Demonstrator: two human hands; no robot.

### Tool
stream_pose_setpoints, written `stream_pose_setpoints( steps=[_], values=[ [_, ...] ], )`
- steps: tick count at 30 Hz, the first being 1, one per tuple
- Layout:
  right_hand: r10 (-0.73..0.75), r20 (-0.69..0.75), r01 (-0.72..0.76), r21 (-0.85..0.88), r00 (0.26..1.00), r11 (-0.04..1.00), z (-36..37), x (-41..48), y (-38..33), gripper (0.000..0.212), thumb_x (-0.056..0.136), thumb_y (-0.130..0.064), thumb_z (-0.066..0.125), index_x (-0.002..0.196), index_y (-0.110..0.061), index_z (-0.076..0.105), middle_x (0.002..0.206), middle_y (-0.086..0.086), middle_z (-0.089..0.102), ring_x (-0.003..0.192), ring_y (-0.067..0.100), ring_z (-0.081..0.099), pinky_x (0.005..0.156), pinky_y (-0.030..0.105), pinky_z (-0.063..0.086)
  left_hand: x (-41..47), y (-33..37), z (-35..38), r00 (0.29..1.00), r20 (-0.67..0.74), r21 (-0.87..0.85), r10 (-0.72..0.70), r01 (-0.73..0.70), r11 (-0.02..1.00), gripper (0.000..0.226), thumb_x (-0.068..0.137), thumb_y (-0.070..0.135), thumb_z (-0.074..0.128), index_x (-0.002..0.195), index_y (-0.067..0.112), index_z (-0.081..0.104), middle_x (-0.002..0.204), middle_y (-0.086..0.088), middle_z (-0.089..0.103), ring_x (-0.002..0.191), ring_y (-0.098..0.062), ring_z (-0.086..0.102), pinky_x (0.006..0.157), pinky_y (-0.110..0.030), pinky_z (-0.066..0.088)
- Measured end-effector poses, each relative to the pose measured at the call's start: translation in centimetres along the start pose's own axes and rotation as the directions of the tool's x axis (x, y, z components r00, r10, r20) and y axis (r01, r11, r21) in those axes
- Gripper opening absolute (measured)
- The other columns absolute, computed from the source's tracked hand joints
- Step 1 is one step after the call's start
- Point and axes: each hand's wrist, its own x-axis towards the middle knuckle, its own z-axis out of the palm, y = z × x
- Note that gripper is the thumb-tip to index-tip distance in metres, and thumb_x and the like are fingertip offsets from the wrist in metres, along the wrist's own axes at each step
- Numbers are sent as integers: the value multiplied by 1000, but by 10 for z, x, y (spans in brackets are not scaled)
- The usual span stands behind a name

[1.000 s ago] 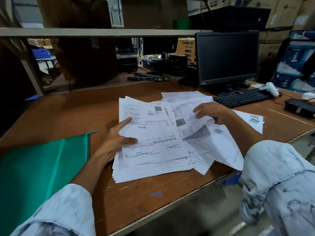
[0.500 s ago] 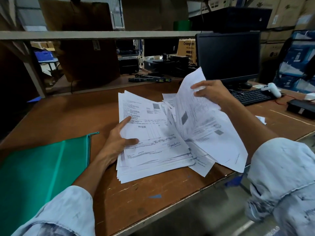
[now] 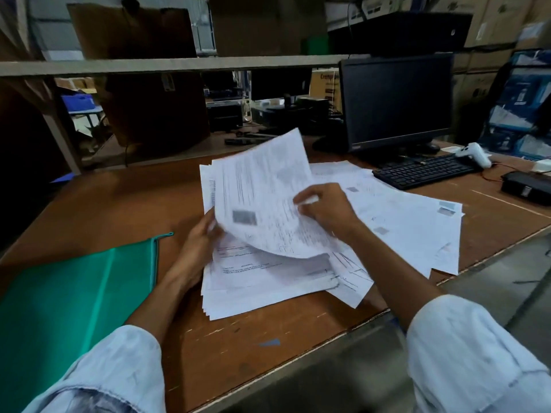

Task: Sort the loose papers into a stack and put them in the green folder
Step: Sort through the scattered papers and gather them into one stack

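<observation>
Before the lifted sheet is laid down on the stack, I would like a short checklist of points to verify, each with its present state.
1. Right hand has a firm grip on the lifted sheet: ok.
2. Left hand holds the stack at its left edge: ok.
3. Lifted sheet is above the stack: ok.
4. Stack edges are aligned: not ok, the sheets fan out at the near edge.
5. All loose papers are gathered: not ok, several lie spread to the right.
6. Green folder is open and ready: cannot tell.
</observation>
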Motion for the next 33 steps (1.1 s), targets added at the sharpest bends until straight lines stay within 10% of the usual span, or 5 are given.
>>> stream_pose_setpoints(
  steps=[8,16,20,25,33],
  values=[
    [-39,60,47,-131,997,990,37,-16,12,13,87,-5,72,98,-12,72,132,1,60,109,16,58,61,8,36,-7,11,2,990,58,-87,-127,131,987,36,98,16,59,134,22,59,121,-4,72,100,-24,74,71,-36,62],
    [31,-75,-45,-186,997,982,-8,18,41,44,91,-31,70,126,-12,52,112,8,64,78,16,67,60,21,54,2,0,-1,996,30,-28,-86,87,996,60,91,-13,59,141,19,52,127,-2,68,112,-24,68,78,-34,62],
    [270,-224,-348,-694,937,631,-55,41,78,87,87,-65,55,151,-13,27,154,22,34,139,43,34,113,56,28,7,-6,-4,997,30,-3,-75,75,997,62,91,-12,59,143,21,50,130,-2,67,114,-26,67,85,-42,59],
    [429,-174,-385,-791,887,475,-84,48,84,116,68,-88,52,157,-23,15,162,19,19,148,43,15,117,59,12,8,-6,-3,997,44,12,-70,69,998,61,94,-9,58,144,24,48,132,-1,65,116,-25,66,82,-38,60],
    [228,-77,-223,-651,971,726,-102,61,75,49,85,-11,67,131,-22,54,119,19,63,94,30,59,81,34,50,4,-2,-2,997,60,62,39,-42,997,96,88,-11,65,150,49,23,145,10,42,125,-16,53,87,-34,58]
  ],
)
